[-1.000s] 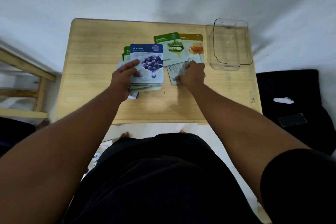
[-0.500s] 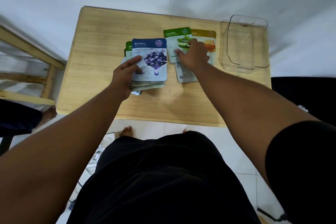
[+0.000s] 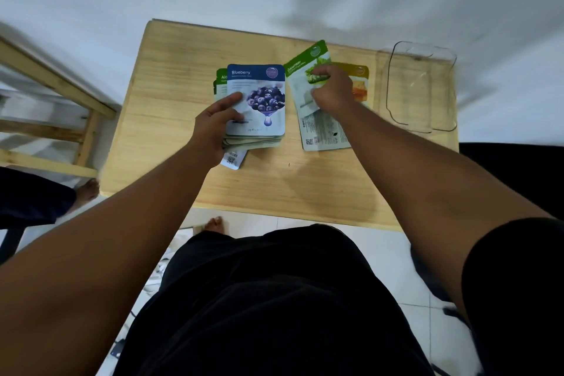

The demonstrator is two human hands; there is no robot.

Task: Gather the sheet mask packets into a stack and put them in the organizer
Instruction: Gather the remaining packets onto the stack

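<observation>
while left hand steadies stack, right hand grips cucumber packet

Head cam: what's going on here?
A person is gathering sheet mask packets on a wooden table. The left hand holds a stack with the blueberry packet on top. The right hand is picking up the cucumber packet, tilted off the table. A honey packet and a face-down packet are loose. The clear organizer at the right holds nothing yet.

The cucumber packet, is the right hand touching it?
Touching. The head view shows the right hand pinching the cucumber packet, its far end tilted up.
</observation>
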